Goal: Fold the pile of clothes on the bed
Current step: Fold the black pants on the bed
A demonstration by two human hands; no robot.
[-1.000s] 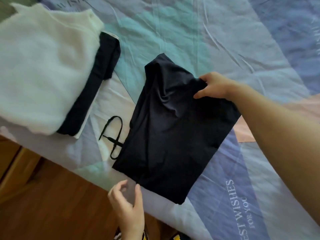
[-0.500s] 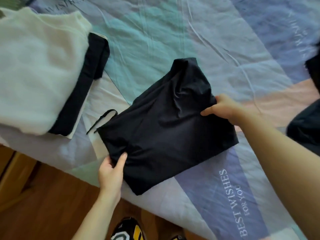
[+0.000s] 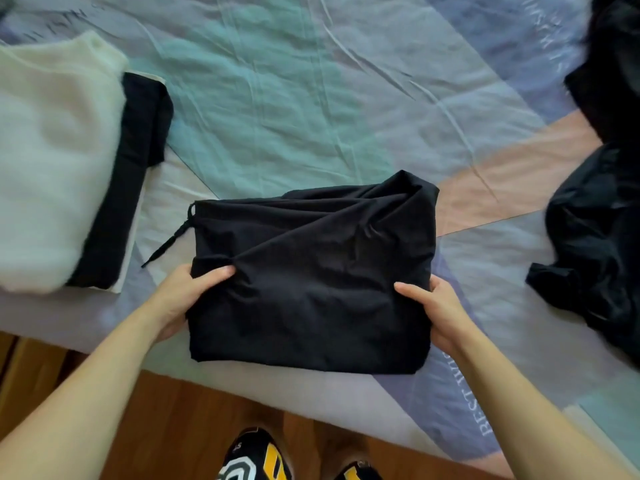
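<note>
The folded black thin-fabric garment (image 3: 311,285) is gripped at both side edges, the left hand (image 3: 180,299) pinching its left edge with the thumb on top and the right hand (image 3: 440,310) clasping its right edge likewise, and it is seen lying flat near the front edge of the pastel patchwork bedsheet (image 3: 277,109). A black drawstring (image 3: 169,240) is trailed from its upper left corner. A fluffy white folded sweater (image 3: 52,161) stacked on a dark folded piece (image 3: 138,133) is found to the left, a crumpled black pile (image 3: 602,216) to the right.
</note>
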